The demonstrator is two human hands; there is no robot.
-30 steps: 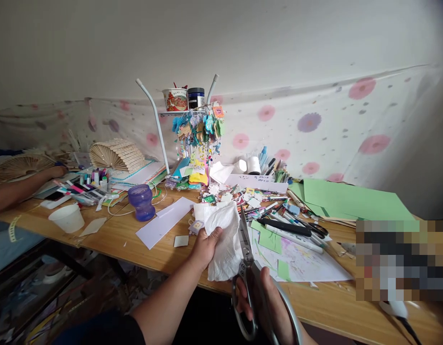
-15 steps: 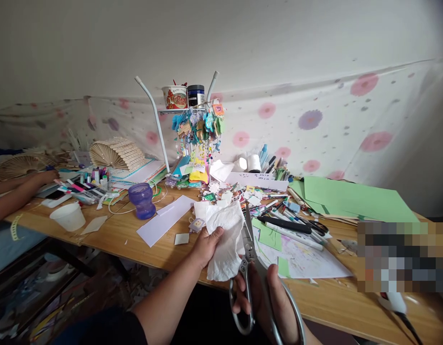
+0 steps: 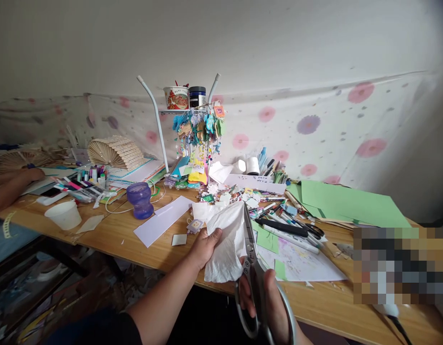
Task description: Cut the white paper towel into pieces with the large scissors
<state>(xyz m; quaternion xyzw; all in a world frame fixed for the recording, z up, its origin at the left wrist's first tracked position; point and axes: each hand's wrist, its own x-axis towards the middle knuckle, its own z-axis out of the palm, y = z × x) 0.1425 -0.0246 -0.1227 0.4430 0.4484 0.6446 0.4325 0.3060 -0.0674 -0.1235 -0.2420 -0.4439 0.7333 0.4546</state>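
Note:
My left hand (image 3: 204, 247) is closed on a crumpled white tissue (image 3: 226, 239), held above the front edge of the wooden table (image 3: 135, 239). My right hand (image 3: 267, 299) grips the handles of large steel scissors (image 3: 250, 258), fingers through the loops. The blades point up and away, lying right along the tissue's right edge. Whether the blades bite the tissue I cannot tell.
A purple cup (image 3: 140, 201), a white paper strip (image 3: 163, 220), a white cup (image 3: 65, 214), pens and markers (image 3: 286, 223), green paper sheets (image 3: 346, 203) and a stand hung with coloured cut-outs (image 3: 199, 127) crowd the table. Another person's arm (image 3: 11, 184) rests at far left.
The scissors have shifted slightly forward along the tissue's right edge and their handles have drawn closer together. The other person's hand at far left moved further left.

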